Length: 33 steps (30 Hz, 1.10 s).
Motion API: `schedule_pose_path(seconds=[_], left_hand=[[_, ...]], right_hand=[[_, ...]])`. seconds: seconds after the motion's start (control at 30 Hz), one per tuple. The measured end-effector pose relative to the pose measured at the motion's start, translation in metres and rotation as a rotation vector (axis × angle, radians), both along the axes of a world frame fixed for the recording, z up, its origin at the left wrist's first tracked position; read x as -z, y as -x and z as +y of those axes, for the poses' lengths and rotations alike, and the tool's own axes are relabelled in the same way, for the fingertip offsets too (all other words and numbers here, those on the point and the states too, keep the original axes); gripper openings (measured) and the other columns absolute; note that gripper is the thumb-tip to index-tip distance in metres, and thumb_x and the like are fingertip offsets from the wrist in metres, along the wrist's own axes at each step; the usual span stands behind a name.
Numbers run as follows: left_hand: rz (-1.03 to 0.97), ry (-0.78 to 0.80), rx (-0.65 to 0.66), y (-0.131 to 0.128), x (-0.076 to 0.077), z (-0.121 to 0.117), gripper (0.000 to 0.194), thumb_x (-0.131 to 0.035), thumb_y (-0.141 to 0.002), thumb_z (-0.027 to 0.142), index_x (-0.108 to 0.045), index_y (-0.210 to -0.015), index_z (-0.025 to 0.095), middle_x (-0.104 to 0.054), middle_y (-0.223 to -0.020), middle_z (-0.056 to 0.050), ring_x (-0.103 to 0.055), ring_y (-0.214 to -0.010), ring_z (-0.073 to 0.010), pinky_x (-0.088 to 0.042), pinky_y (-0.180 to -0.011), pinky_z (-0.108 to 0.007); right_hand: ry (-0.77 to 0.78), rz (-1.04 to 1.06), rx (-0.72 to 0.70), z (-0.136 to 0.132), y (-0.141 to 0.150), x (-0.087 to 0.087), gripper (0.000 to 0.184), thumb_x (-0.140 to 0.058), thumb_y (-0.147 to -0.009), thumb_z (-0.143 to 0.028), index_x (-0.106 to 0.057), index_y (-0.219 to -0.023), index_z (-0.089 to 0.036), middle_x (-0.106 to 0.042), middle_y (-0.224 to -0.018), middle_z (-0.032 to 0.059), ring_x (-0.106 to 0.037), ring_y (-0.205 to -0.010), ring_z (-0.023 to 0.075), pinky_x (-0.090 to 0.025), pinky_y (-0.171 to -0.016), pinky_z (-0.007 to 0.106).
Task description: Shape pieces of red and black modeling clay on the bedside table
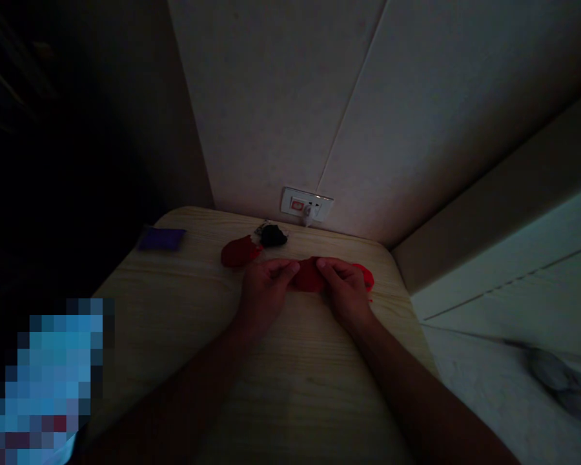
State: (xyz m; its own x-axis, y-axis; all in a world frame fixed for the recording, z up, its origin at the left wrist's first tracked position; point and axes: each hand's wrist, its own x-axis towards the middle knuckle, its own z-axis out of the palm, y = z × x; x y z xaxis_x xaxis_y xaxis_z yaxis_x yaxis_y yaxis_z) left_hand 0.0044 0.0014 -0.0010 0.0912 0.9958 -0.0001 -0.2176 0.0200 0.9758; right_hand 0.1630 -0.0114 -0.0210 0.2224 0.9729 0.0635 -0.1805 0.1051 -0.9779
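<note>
A flat dark red piece [310,276], which looks soft, is stretched between my two hands above the wooden tabletop; its material is hard to make out in the dim light. My left hand [265,290] pinches its left edge between thumb and fingers. At the opposite edge, my right hand [345,284] grips it the same way. Partly hidden behind the right hand is a bright red item [365,276]. Beyond the left hand lie another dark red piece [241,252] with a ragged edge and a black lump [274,236].
A purple packet [162,239] lies at the left edge of the wooden tabletop [290,381]. On the wall behind, a socket plate [306,205] has something plugged in. A pale panel [503,258] stands at the right. A pixelated bright area [53,368] covers the lower left.
</note>
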Motion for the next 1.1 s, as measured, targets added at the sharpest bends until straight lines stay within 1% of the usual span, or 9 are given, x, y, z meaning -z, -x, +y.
schedule_pose_path(seconds=[0.17,0.27,0.4,0.57,0.67,0.77,0.83,0.97,1.1], left_hand=[[-0.143,0.112,0.062,-0.003,0.002,0.000,0.024,-0.074,-0.082,0.041,-0.079,-0.083,0.018,-0.079,-0.079,-0.005,-0.074,-0.071,-0.0214,-0.060,-0.070,-0.034],[-0.083,0.073,0.088,-0.003,0.004,0.001,0.024,-0.076,-0.081,0.041,-0.081,-0.088,0.018,-0.080,-0.084,-0.006,-0.075,-0.077,-0.0228,-0.059,-0.073,-0.033],[0.031,-0.005,0.060,-0.002,0.006,0.001,0.021,-0.078,-0.080,0.037,-0.081,-0.087,0.017,-0.080,-0.083,-0.006,-0.075,-0.078,-0.0228,-0.059,-0.072,-0.031],[-0.038,0.086,0.150,-0.005,0.004,-0.003,0.024,-0.081,-0.076,0.034,-0.079,-0.089,0.014,-0.081,-0.086,-0.008,-0.075,-0.078,-0.0219,-0.059,-0.072,-0.031],[-0.017,0.068,0.125,-0.005,0.002,-0.002,0.020,-0.080,-0.075,0.030,-0.079,-0.087,0.013,-0.080,-0.083,-0.008,-0.075,-0.075,-0.0207,-0.058,-0.069,-0.029],[-0.004,-0.002,0.073,-0.002,0.002,0.001,0.017,-0.077,-0.079,0.028,-0.079,-0.088,0.014,-0.080,-0.084,-0.007,-0.074,-0.076,-0.0186,-0.056,-0.071,-0.026],[-0.013,-0.003,0.060,-0.003,0.004,0.002,0.018,-0.077,-0.080,0.030,-0.078,-0.088,0.014,-0.080,-0.085,-0.007,-0.073,-0.077,-0.0181,-0.056,-0.071,-0.026],[-0.106,0.089,0.111,-0.005,0.005,0.002,0.028,-0.082,-0.075,0.036,-0.078,-0.092,0.014,-0.080,-0.088,-0.008,-0.075,-0.077,-0.0198,-0.058,-0.072,-0.029],[-0.046,0.067,0.109,-0.004,0.001,0.001,0.027,-0.084,-0.072,0.033,-0.079,-0.090,0.013,-0.080,-0.084,-0.009,-0.075,-0.076,-0.0216,-0.059,-0.073,-0.031]], right_hand=[[-0.011,-0.039,0.024,0.000,-0.002,0.003,0.018,-0.083,-0.079,-0.041,-0.084,-0.087,-0.025,-0.078,-0.078,0.0011,-0.069,-0.071,0.0188,-0.055,-0.073,0.033],[-0.003,-0.040,0.007,-0.001,-0.002,0.002,0.020,-0.081,-0.080,-0.044,-0.083,-0.089,-0.026,-0.079,-0.081,0.0017,-0.069,-0.074,0.0199,-0.055,-0.075,0.034],[-0.006,-0.089,-0.015,-0.001,-0.002,-0.001,0.024,-0.078,-0.083,-0.047,-0.082,-0.081,-0.023,-0.074,-0.073,0.0011,-0.063,-0.065,0.0169,-0.050,-0.064,0.030],[0.011,-0.080,0.035,0.000,-0.001,-0.003,0.025,-0.078,-0.083,-0.047,-0.083,-0.084,-0.023,-0.075,-0.073,0.0013,-0.064,-0.068,0.0167,-0.050,-0.065,0.028],[0.009,-0.035,-0.031,0.000,0.000,-0.006,0.027,-0.080,-0.081,-0.048,-0.083,-0.094,-0.024,-0.076,-0.078,0.0016,-0.065,-0.070,0.0165,-0.051,-0.066,0.027],[0.025,-0.059,-0.115,-0.001,0.000,-0.008,0.025,-0.081,-0.080,-0.046,-0.082,-0.082,-0.022,-0.073,-0.067,0.0012,-0.060,-0.057,0.0140,-0.046,-0.056,0.026],[0.025,-0.110,-0.111,-0.002,0.000,-0.008,0.025,-0.081,-0.080,-0.045,-0.080,-0.074,-0.021,-0.071,-0.061,0.0009,-0.056,-0.053,0.0135,-0.043,-0.052,0.026],[-0.006,-0.149,-0.084,-0.003,-0.001,-0.008,0.023,-0.081,-0.081,-0.043,-0.081,-0.074,-0.021,-0.070,-0.059,0.0006,-0.057,-0.053,0.0142,-0.043,-0.052,0.026],[-0.005,-0.115,-0.111,-0.003,0.001,-0.009,0.029,-0.075,-0.085,-0.048,-0.081,-0.075,-0.021,-0.070,-0.060,0.0011,-0.056,-0.052,0.0142,-0.042,-0.051,0.027]])
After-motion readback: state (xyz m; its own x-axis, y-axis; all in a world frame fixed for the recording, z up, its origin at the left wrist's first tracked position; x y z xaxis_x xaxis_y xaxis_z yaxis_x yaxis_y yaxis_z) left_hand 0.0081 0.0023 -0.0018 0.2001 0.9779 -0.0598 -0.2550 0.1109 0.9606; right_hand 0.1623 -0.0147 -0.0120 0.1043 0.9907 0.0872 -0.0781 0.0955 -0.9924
